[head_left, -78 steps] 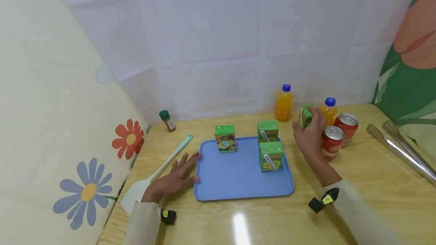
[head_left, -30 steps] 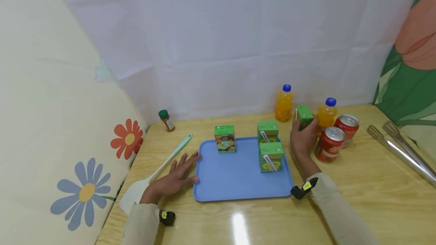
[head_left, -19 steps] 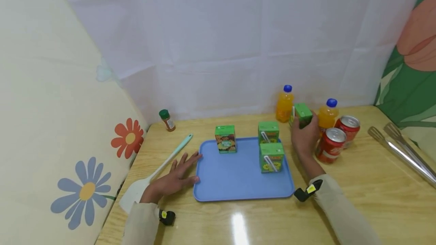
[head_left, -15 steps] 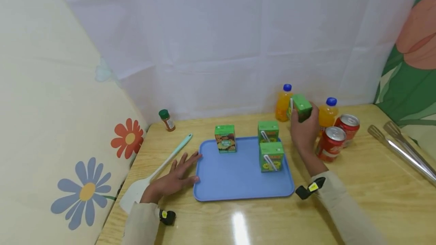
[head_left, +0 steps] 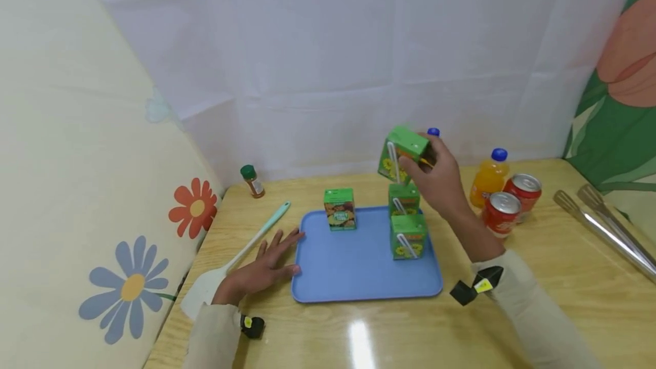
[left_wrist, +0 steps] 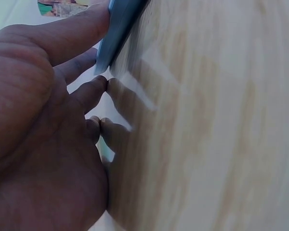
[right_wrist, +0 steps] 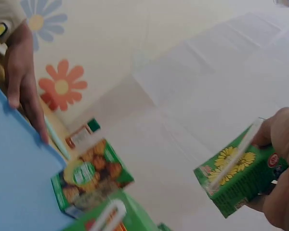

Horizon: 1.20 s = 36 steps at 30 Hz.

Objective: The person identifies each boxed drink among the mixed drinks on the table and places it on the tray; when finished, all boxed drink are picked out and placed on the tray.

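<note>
My right hand (head_left: 437, 178) grips a green drink carton (head_left: 402, 152) with a white straw on its side, raised and tilted over the far right of the blue tray (head_left: 353, 272). In the right wrist view the held carton (right_wrist: 236, 168) shows yellow flowers, with thumb and fingers on opposite sides. Two matching cartons stand on the tray's right side, a rear carton (head_left: 404, 199) and a front carton (head_left: 408, 237). Another carton (head_left: 340, 209) stands at its back left. My left hand (head_left: 263, 269) lies with fingers spread, fingertips at the tray's left edge; the thumb (left_wrist: 82, 33) touches its rim.
Left of the tray lies a white spatula (head_left: 205, 289) with a mint handle; a small spice jar (head_left: 253, 182) stands behind. An orange juice bottle (head_left: 489, 178) and two red cans (head_left: 501, 212) stand right, beside metal tongs (head_left: 605, 226). Another bottle's blue cap (head_left: 433, 132) shows behind my right hand.
My right hand has lifted the carton from beside the juice bottles and carried it left, over the tray's far right. The left hand has stayed in place.
</note>
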### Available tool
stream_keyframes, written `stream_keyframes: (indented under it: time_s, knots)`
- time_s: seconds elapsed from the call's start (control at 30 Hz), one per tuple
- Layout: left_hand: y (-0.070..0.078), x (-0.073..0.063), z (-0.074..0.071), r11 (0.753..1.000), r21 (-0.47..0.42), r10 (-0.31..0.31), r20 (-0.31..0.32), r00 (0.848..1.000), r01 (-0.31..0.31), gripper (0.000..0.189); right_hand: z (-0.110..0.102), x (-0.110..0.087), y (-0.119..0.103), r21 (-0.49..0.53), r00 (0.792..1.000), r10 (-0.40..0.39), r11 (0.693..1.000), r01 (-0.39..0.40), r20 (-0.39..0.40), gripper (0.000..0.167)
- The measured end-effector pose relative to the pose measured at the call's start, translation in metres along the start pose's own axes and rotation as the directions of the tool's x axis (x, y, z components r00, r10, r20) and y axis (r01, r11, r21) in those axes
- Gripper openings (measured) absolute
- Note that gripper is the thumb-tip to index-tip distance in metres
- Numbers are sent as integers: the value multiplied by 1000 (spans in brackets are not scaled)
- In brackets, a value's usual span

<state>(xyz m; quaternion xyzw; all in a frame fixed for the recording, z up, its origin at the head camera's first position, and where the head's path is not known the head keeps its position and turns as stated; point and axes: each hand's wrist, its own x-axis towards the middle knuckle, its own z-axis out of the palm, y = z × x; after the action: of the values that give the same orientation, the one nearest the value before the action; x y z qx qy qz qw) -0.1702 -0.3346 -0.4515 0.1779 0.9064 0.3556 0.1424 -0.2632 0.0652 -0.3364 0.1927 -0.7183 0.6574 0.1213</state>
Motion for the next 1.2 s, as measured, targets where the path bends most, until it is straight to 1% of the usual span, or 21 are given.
stream_keyframes:
  time_s: [0.1,0.2,0.33,0.5,0.6,0.7,0.83,0.97,1.07,1.2]
  knots:
    - [0,0,1,1000,2,4,2,1000,-4,74,10,-8,-7,14,992,0,1000,-2,128,58]
    - [1,-1,1,1000,8,5,0,1000,-5,74,22,-15,-11,8,975,10,1000,-12,224,57]
    - [4,0,-1,1000,16,-9,0,1000,9,74,39,-24,-10,-13,950,23,1000,-20,312,53]
    - [2,1,-1,1000,24,-10,-4,1000,10,74,57,-38,2,-3,921,17,1000,-17,389,50]
    - [3,0,-1,1000,21,-2,1,1000,2,74,65,-46,11,16,907,25,999,-35,421,50]
    - [4,0,0,1000,15,1,4,1000,-1,75,73,-53,21,7,898,61,997,-71,435,49]
    - [4,-1,0,1000,13,2,2,1000,-2,75,84,-60,34,-18,881,106,994,-110,461,48]
    - [3,-1,0,1000,9,5,2,1000,-5,76,92,-68,43,-32,867,135,990,-137,480,49]
    - [2,0,0,1000,3,8,0,1000,-8,75,97,-73,51,-50,865,158,987,-152,477,49]
    - [1,0,0,1000,2,6,-3,1000,-6,75,101,-77,59,-63,869,178,984,-168,462,49]
